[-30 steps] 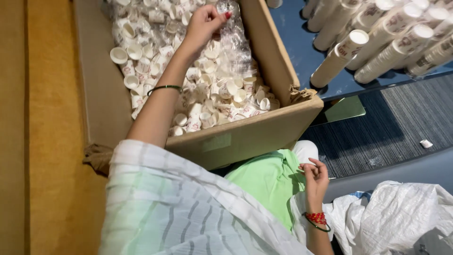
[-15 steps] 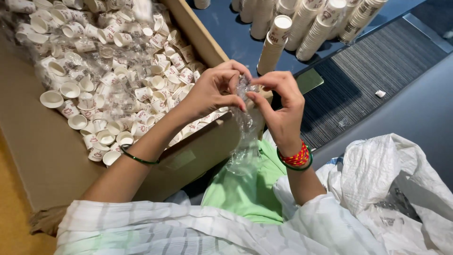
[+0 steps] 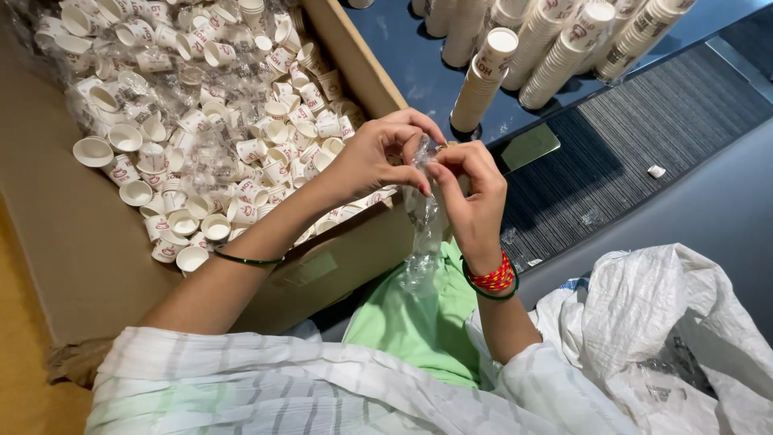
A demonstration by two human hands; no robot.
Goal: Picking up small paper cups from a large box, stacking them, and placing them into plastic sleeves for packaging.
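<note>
A big open cardboard box (image 3: 88, 266) takes up the left of the scene, its floor bare along the near side and heaped toward the far side with small white paper cups (image 3: 209, 121), many tumbled on their sides among crumpled clear wrapping. Beyond the box's right wall lies a dark blue surface (image 3: 419, 72) where tall nested stacks of paper cups (image 3: 483, 80) lie side by side, and next to that runs a grey ribbed mat (image 3: 628, 153). At the lower right sits a crumpled white woven sack (image 3: 676, 338). The person, in a white striped garment over light green cloth, has both hands raised together just above the box's near right corner. The left hand (image 3: 374, 157), with a thin dark green bangle (image 3: 245, 260) on the forearm, has thumb and fingers pinched shut on the top of a clear plastic sleeve (image 3: 423, 234). The right hand (image 3: 471, 193), with red bangles (image 3: 491, 278) at the wrist, pinches the same top edge from the other side, fingertips almost meeting those of the left. The sleeve hangs straight down between the wrists, limp and crinkled, its lower end against the green cloth; I cannot tell whether anything is inside it.
</note>
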